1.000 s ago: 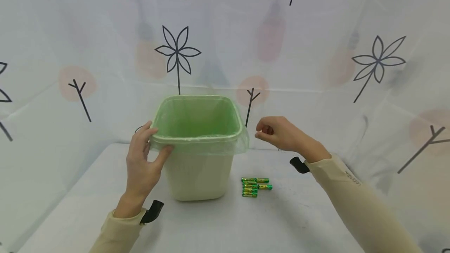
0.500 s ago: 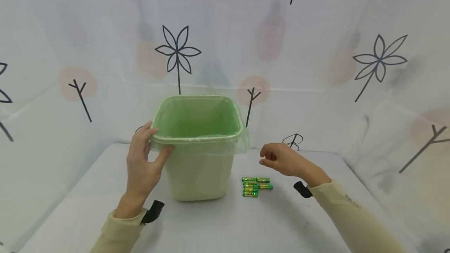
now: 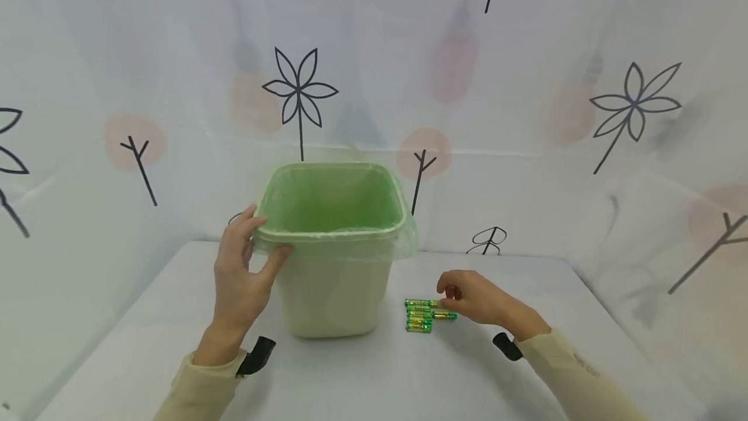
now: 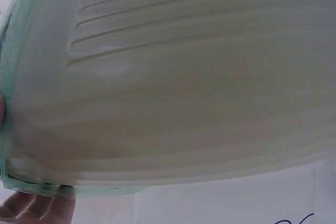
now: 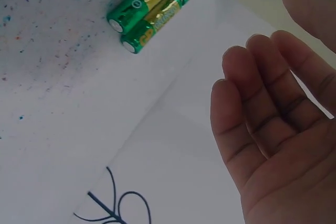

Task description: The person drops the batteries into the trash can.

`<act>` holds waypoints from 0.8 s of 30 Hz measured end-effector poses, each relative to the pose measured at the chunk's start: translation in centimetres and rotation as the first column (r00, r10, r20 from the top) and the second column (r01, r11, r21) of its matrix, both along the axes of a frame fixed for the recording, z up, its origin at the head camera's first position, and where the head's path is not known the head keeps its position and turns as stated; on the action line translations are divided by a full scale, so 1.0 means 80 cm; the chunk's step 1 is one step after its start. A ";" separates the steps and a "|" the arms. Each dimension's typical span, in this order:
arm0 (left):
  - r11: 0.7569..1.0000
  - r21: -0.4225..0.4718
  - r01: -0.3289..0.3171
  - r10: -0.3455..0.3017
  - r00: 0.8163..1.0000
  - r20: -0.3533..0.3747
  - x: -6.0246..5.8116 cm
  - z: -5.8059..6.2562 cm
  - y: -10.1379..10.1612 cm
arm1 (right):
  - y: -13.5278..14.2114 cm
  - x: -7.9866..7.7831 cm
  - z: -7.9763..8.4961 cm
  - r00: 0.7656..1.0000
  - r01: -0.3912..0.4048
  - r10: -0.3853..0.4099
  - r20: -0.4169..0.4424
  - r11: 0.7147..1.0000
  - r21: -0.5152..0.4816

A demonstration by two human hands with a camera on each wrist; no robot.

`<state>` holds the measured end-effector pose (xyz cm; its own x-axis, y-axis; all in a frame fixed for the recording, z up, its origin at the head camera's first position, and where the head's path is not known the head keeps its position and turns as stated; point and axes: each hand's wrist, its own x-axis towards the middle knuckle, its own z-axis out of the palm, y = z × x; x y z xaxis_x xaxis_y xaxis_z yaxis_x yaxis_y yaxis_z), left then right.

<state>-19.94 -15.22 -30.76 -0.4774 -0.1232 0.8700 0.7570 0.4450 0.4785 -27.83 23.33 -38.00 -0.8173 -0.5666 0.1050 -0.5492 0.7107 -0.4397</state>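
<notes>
A pale trash can (image 3: pixel 333 304) with a green plastic liner (image 3: pixel 327 197) folded over its rim stands upright on the table. My left hand (image 3: pixel 242 278) grips its front left corner, thumb on the front and fingers at the left rim. In the left wrist view the ribbed can wall (image 4: pixel 173 87) fills most of the picture, with fingertips (image 4: pixel 58 208) at the liner's edge. My right hand (image 3: pixel 476 296) hangs over the right end of several green and gold batteries (image 3: pixel 419 320). The right wrist view shows its fingers loosely bent, holding nothing, apart from the batteries (image 5: pixel 152 9).
The batteries lie in rows on the white table (image 3: pixel 327 382), just right of the can. Behind stands a white curtain (image 3: pixel 362 109) printed with flowers and twigs, which also closes in both sides.
My right hand has come down from beside the can's rim to the batteries, its fingers overlapping the rightmost one in the head view. My left hand keeps its hold on the can.
</notes>
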 end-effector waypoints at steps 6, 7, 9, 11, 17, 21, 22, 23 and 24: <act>0.999 -0.022 -0.031 0.032 0.999 0.032 -0.018 -0.022 -0.011 | 0.005 0.001 -0.020 1.000 -0.015 0.015 -0.005 0.999 0.052; 0.999 -0.026 -0.035 0.035 0.999 0.032 -0.019 -0.024 -0.013 | 0.005 0.001 -0.022 1.000 -0.017 0.017 -0.004 0.998 0.056; 0.999 -0.028 -0.029 0.029 0.999 0.024 -0.021 -0.025 -0.014 | 0.006 0.001 -0.025 1.000 -0.025 0.025 -0.004 0.997 0.067; 0.999 -0.029 -0.024 0.024 1.000 0.015 -0.021 -0.025 -0.015 | 0.006 0.001 -0.028 1.000 -0.025 0.026 -0.013 0.996 0.082; 1.000 -0.019 -0.005 0.004 1.000 -0.019 -0.021 -0.021 -0.014 | 0.006 -0.001 -0.035 1.000 0.016 -0.014 -0.016 0.992 0.123; 1.000 -0.018 -0.005 0.004 1.000 -0.028 -0.007 -0.006 -0.004 | 0.006 -0.002 -0.041 0.999 0.032 -0.032 -0.003 0.990 0.138; 1.000 -0.018 -0.007 0.007 1.000 -0.028 -0.003 -0.002 -0.002 | 0.006 -0.003 -0.042 0.999 0.034 -0.034 -0.004 0.989 0.142; 1.000 -0.020 -0.010 0.010 1.000 -0.027 0.002 0.002 0.001 | 0.006 -0.003 -0.044 0.999 0.034 -0.034 -0.005 0.989 0.142; 1.000 -0.023 -0.016 0.016 1.000 -0.025 0.006 0.006 0.004 | 0.006 -0.004 -0.045 0.999 0.034 -0.033 -0.006 0.989 0.141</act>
<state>-19.48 -14.92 -30.30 -0.4541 -0.1103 0.8841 0.7610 0.4679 0.4493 -28.14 23.81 -41.60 -0.8356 -0.5485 0.0288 -0.5257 0.7835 -0.3314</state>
